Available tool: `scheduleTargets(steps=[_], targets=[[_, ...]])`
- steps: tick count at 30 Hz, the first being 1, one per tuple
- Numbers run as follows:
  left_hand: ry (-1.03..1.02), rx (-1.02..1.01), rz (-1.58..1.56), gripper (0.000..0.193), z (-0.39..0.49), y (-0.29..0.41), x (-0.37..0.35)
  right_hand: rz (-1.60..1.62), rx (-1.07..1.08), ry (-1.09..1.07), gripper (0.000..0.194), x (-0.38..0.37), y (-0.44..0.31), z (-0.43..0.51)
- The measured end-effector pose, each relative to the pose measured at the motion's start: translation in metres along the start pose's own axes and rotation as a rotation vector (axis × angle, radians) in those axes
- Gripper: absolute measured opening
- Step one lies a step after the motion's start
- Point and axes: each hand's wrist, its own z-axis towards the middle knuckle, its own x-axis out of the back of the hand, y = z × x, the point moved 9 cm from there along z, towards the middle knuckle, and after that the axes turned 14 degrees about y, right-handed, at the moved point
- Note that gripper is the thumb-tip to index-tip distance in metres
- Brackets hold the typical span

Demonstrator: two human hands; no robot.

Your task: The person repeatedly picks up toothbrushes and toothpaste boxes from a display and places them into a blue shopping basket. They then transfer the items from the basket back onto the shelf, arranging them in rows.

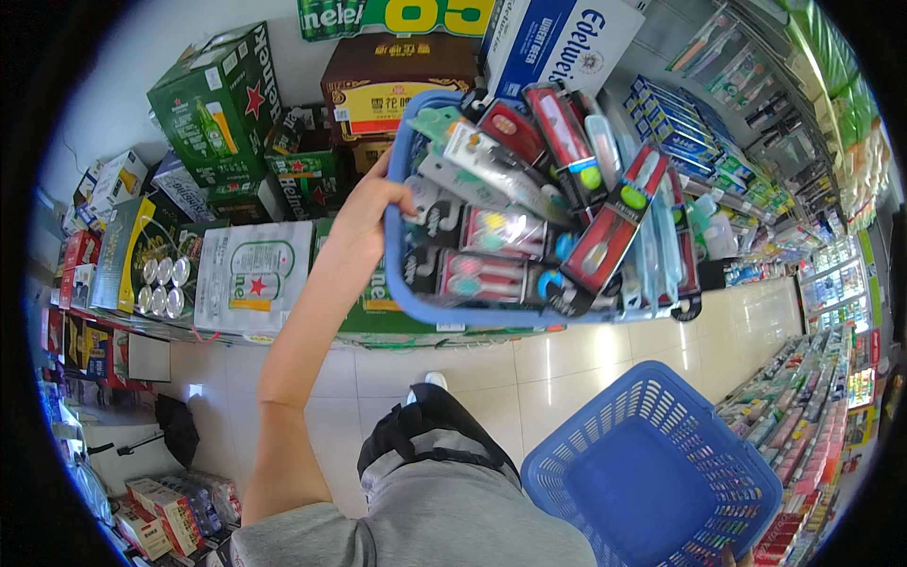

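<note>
My left hand (368,205) grips the left rim of a blue plastic basket (398,283), thumb over the edge. The basket is above the beer cartons and heaped with several packaged goods. Among them are a red-backed pack with a metal spoon (602,244), a white-handled item in clear wrapping (496,166) and light-blue slim cases (652,255). A second blue basket (641,461), with slotted walls and a bare bottom, is tilted at my right side. At its lower right rim only the fingers of my right hand (737,556) show, holding that edge.
Heineken cartons (212,106), a brown beer carton (397,64) and an Edelweiss carton (567,42) are stacked ahead. Toothpaste boxes (669,124) fill a shelf at the right. A product rack (793,404) stands beyond the second basket. A black umbrella (176,429) is at the left.
</note>
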Motion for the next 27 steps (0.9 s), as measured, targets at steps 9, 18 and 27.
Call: scheduleTargets(steps=[9, 18, 27], targets=[[0.188, -0.037, 0.041, 0.093, -0.012, 0.066, 0.103, -0.026, 0.044, -0.034, 0.028, -0.034, -0.038, 0.032], [0.338, -0.138, 0.153, 0.081, -0.045, 0.135, 0.203, 0.019, 0.044, -0.017, 0.036, -0.044, -0.059, 0.024], [0.410, -0.502, 0.549, 0.066, -0.052, 0.224, 0.389, 0.051, 0.027, 0.018, 0.045, -0.053, -0.097, 0.014]])
